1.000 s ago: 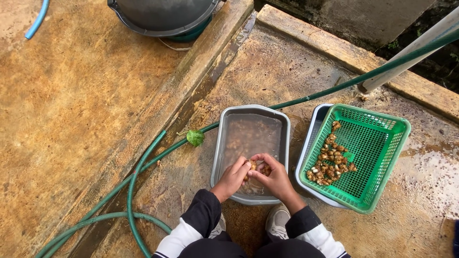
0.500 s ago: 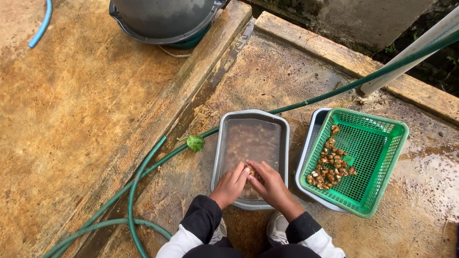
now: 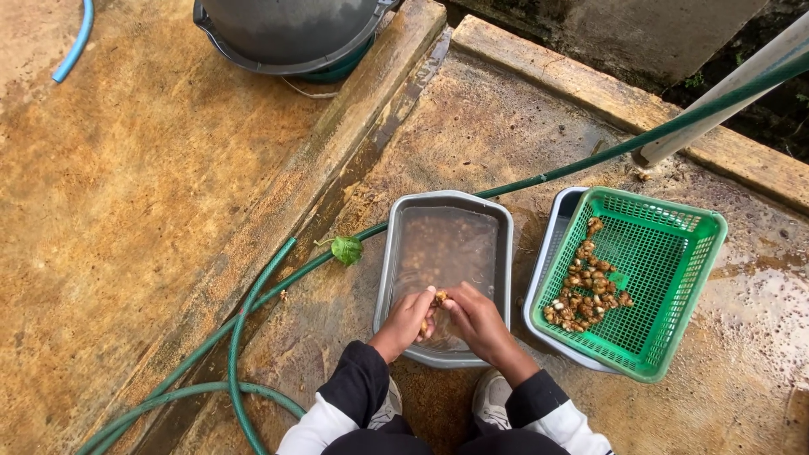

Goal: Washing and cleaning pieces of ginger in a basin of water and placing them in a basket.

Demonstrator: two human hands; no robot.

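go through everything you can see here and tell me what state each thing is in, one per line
Grey tub: filled with cloudy water, small pieces sunk in it.
Green basket: tilted on a grey tray, partly filled with small brown pieces.
Left hand: over the tub, fingers pinched on a small brown piece.
Right hand: pinching the same piece.
Green hose: lying looped on the wet concrete.
Green leaf: resting against the hose.
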